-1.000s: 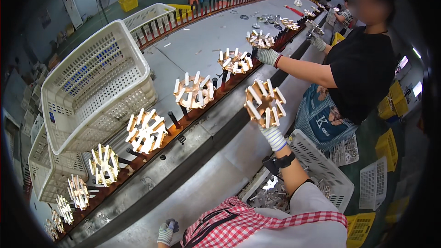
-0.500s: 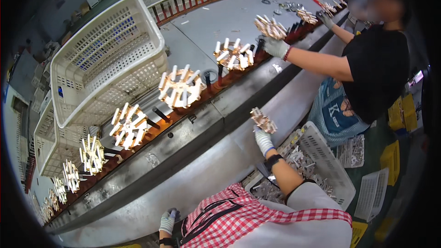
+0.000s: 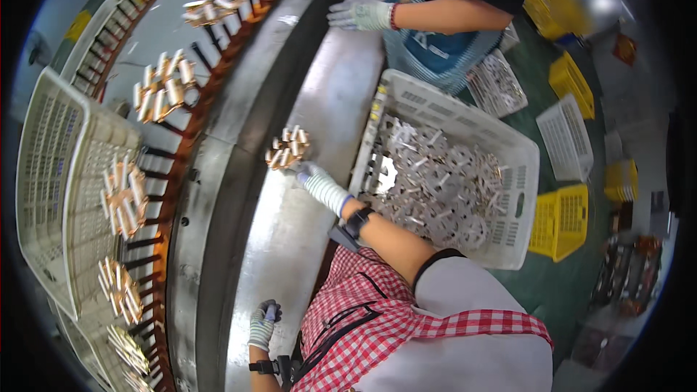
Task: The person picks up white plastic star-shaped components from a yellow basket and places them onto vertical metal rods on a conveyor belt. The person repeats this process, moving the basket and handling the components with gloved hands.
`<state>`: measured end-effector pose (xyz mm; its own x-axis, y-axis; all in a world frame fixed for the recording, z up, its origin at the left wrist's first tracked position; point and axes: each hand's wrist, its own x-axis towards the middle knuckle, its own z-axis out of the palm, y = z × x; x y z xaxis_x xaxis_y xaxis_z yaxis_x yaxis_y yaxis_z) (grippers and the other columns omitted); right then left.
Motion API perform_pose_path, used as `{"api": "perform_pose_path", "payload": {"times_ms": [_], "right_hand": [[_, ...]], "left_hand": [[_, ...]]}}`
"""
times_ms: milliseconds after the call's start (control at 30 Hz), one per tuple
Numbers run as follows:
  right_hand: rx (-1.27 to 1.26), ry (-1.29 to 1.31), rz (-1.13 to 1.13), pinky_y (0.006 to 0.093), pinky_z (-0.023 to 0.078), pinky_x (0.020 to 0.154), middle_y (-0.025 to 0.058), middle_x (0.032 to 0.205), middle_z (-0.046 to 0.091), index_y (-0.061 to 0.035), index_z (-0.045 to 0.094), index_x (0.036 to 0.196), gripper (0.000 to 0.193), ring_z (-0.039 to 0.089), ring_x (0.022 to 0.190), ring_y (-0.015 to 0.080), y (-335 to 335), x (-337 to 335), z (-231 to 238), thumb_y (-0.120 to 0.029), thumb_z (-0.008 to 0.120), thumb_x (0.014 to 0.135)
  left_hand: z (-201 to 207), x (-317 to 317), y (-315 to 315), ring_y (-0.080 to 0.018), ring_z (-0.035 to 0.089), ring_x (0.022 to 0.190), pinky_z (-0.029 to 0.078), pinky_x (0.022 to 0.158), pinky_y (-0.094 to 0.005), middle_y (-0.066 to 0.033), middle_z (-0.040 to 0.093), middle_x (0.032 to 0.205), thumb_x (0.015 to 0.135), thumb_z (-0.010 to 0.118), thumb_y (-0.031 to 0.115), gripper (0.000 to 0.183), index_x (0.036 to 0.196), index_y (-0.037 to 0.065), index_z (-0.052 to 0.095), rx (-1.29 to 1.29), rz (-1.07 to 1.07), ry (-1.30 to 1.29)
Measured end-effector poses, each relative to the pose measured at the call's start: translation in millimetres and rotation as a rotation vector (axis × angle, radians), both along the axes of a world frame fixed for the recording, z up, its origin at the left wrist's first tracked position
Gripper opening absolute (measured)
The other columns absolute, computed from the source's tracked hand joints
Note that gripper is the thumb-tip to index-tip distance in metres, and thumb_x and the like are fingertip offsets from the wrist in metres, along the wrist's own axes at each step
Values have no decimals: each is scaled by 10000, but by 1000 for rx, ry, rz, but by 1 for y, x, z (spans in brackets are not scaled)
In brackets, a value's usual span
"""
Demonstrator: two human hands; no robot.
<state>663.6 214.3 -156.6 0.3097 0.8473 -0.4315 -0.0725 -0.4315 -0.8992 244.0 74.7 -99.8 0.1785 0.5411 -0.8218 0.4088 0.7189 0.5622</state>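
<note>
My right hand (image 3: 319, 183), in a striped work glove, is closed on a copper-coloured disc with short white rods (image 3: 287, 149), holding it by its near edge above the metal bench (image 3: 290, 243). My left hand (image 3: 263, 325), gloved too, sits low over the bench with its fingers curled and nothing visible in them. To the left, similar copper discs with white rods (image 3: 125, 198) hang on dark pegs (image 3: 156, 174) along an orange-brown rail (image 3: 168, 196). Beside my right forearm stands a white crate (image 3: 519, 229) full of silvery discs and rods (image 3: 443, 181).
A co-worker's gloved hand (image 3: 363, 16) reaches over the bench at the top. Large white baskets (image 3: 47, 196) stand beyond the rail on the left. Yellow crates (image 3: 559, 223), a white crate (image 3: 566, 138) and a crate of parts (image 3: 497, 83) are on the green floor.
My view has swung to the right and down, bringing the crate of silvery parts fully in. My right hand still holds the copper disc. The co-worker's near hand has left a disc on the rail.
</note>
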Motion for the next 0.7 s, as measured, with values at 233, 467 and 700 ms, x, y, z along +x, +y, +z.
{"api": "perform_pose_path", "payload": {"times_ms": [233,467,700], "right_hand": [[123,-179,-516,320,509,761,96,902,673,-36,631,1078,280,626,844,180,-108,59,51,-280,569,956],[-436,-1017,405,437,521,862,182,1056,680,-11,653,1079,381,642,1023,346,-89,135,-53,-293,648,823],[-404,-1003,314,432,518,831,166,1046,677,-66,673,991,265,653,978,319,-99,144,-64,-276,625,838]], "left_hand": [[6,79,102,-170,644,794,556,740,-297,-117,672,951,980,567,274,361,1200,-13,567,123,-235,-161],[67,230,100,-130,637,753,542,714,-258,-93,678,907,995,523,225,324,1192,-29,563,46,-403,-327],[85,315,74,-168,640,933,530,875,-291,-117,646,1069,995,534,234,413,1303,-38,490,-225,-384,-564]]}}
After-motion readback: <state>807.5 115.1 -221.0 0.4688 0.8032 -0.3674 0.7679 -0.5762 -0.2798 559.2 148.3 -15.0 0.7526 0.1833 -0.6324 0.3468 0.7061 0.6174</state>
